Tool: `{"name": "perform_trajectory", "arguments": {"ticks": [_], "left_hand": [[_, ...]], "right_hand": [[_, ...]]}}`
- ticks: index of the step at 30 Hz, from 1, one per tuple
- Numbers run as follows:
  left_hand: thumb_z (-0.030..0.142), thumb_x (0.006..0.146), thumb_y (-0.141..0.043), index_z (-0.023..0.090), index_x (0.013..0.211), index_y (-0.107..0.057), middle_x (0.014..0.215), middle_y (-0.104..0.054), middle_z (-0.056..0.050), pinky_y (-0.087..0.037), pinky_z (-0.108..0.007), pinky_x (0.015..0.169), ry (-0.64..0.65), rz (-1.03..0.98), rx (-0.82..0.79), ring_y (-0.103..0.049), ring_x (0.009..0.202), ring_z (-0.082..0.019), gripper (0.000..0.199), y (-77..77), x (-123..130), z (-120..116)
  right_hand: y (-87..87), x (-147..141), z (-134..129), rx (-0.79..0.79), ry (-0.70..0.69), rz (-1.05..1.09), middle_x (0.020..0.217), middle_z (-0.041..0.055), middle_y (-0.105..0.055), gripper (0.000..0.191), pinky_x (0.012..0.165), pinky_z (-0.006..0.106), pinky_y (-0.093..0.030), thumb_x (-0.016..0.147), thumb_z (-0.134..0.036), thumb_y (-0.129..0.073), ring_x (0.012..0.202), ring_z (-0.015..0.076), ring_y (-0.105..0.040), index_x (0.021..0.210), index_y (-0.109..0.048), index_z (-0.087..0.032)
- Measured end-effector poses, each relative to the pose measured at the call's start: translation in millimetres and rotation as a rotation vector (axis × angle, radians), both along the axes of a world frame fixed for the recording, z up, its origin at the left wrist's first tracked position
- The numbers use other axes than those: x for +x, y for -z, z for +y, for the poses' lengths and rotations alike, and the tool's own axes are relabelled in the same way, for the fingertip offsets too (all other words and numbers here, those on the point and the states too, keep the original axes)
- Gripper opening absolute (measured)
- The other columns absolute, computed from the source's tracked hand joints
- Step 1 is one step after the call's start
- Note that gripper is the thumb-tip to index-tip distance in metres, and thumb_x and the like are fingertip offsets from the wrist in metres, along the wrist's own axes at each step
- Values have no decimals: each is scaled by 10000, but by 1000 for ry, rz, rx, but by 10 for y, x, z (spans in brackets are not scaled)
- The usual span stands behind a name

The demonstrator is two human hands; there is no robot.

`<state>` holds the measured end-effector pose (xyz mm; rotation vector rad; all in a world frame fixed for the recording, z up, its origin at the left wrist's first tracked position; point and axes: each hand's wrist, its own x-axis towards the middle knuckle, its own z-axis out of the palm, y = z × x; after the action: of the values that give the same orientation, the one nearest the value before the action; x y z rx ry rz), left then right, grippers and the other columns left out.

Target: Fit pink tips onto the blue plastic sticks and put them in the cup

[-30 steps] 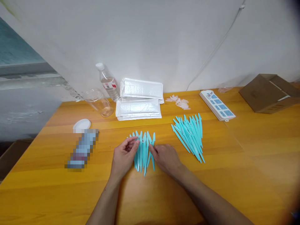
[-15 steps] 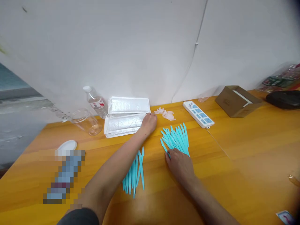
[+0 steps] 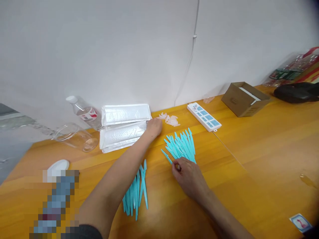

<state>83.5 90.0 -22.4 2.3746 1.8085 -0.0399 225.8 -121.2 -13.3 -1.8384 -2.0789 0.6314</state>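
Note:
My right hand [image 3: 188, 172] pinches the end of one turquoise eyebrow razor [image 3: 166, 156] between thumb and fingertips. That razor lies a little apart, left of a fanned pile of similar razors [image 3: 182, 145], whose near ends my hand partly covers. My left hand [image 3: 154, 127] is reached forward with its fingers curled closed, between the silver padded envelopes [image 3: 126, 115] and a small heap of translucent pinkish caps [image 3: 171, 120]. Whatever its fingers hold is hidden. Under my left forearm lies a second group of turquoise razors [image 3: 136, 196], partly covered by the arm.
A clear bottle [image 3: 87, 114] and an open clear jar [image 3: 74, 138] are left of the envelopes, with a white lid [image 3: 58, 167] nearer me. Behind on the right are a power strip [image 3: 204, 117], a cardboard box [image 3: 243, 101] and a black case [image 3: 295, 93].
My right hand has drawn one razor's tip leftward, away from the pile. My left hand stays beside the caps, its fingers more tucked in. The whole view has shifted slightly.

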Motion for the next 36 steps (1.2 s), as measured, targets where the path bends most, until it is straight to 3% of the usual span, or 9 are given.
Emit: {"name": "perform_trajectory", "arguments": {"ticks": [5,7,9,10,13,16,22,28,36], "left_hand": [[329,996,-468,63,1068,-660,1059,-683,-200,-512,-408,880,-71,-126,-5,-663,1009,-274,336,-178,-119,-406],[359,1029,-342,93,999,-680,940,-712,-177,-511,-356,828,-63,-214,-5,-688,924,-255,431,-280,-288,-756],[434,1029,-305,160,964,-680,829,-714,-76,-516,-281,730,-36,-363,-48,-679,767,-181,469,-337,-528,-1202],[466,1005,-375,160,953,-684,783,-700,-56,-510,-268,683,-34,-608,-115,-654,705,-167,437,-338,-662,-1441],[485,909,-578,160,973,-713,736,-672,-24,-497,-253,654,-236,-1106,-282,-609,664,-144,357,-231,-1036,-2095],[437,844,-691,163,1007,-740,789,-699,-35,-507,-247,685,-511,-1383,-303,-618,698,-131,322,-43,-1267,-2494],[374,776,-781,177,1008,-758,965,-746,-76,-541,-257,765,-695,-1600,-263,-662,800,-139,305,137,-1418,-2601],[439,812,-728,158,982,-746,787,-706,-45,-536,-256,673,-659,-1441,-233,-636,699,-137,329,113,-1380,-2599],[459,820,-706,166,972,-734,733,-675,-29,-499,-225,612,-642,-1265,-274,-597,653,-123,332,90,-1326,-2624]], "right_hand": [[35,133,5,-23,-19,161,796,35,-669,247,644,274,-360,959,-285,-442,705,165,-587,820,-626,-194],[54,185,-4,-100,-52,260,742,13,-646,253,614,267,-354,977,-323,-413,663,157,-567,840,-588,-202],[71,200,-12,-216,-83,393,720,-10,-620,244,583,254,-357,992,-355,-383,620,143,-553,879,-545,-211],[77,190,-13,-269,-101,453,718,-21,-603,238,572,248,-359,996,-364,-374,603,135,-543,892,-525,-214],[83,85,6,-332,-193,522,713,-42,-526,223,573,239,-359,994,-368,-379,603,119,-479,882,-495,-215],[91,-77,49,-321,-330,538,734,-41,-477,235,604,238,-357,990,-379,-398,655,120,-423,877,-506,-204],[189,-220,75,-356,-414,616,774,-25,-500,278,642,240,-378,986,-423,-430,702,123,-436,883,-537,-188],[235,-177,71,-360,-420,582,762,-13,-548,312,652,241,-397,981,-452,-445,700,128,-473,889,-579,-186],[282,-174,72,-353,-438,568,811,4,-599,290,672,246,-401,995,-430,-437,739,141,-515,945,-597,-193]]}}
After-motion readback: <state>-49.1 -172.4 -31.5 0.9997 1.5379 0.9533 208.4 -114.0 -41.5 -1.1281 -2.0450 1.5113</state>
